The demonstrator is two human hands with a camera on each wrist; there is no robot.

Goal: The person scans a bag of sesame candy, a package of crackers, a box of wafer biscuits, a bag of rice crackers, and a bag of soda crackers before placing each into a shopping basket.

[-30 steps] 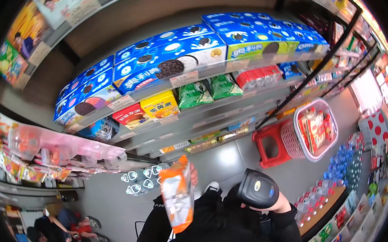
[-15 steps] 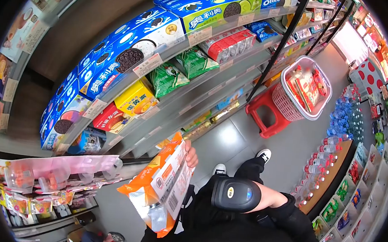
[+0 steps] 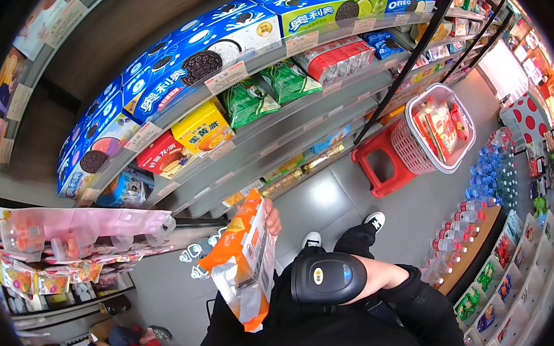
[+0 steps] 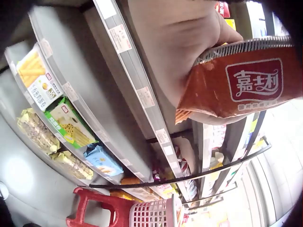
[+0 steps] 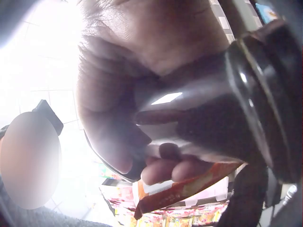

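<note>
At the lower middle of the head view, we are finding the left hand [image 3: 272,219] gripping an orange packet [image 3: 240,244] by its side, fingers curling over the edge; the packet is hanging clear of the floor [image 3: 326,205], in front of the person's black clothing [image 3: 342,338], its silvery crimped end pointing down toward the body. From the left wrist, we are noting white characters showing on the packet. Also firm is the right hand [image 5: 123,61], which is wrapping closely round the dark handle of a black scanner [image 3: 327,277], its fingertips showing beyond the handle. We are seeing the scanner's head lying just beside the packet, a narrow gap separating them. Farther out, a red stool [image 3: 402,172] is standing near the shelving with a pink basket [image 3: 414,144] at it; whether the basket is resting on the stool or beside it, we are unable to tell. Red packets [image 3: 442,128] are filling the basket. On the shelving, we are recording blue cookie boxes [image 3: 201,65] standing above a yellow box [image 3: 204,129] and green bags [image 3: 250,103]. To the right, red-capped bottles [image 3: 459,234] are standing in rows.
</note>
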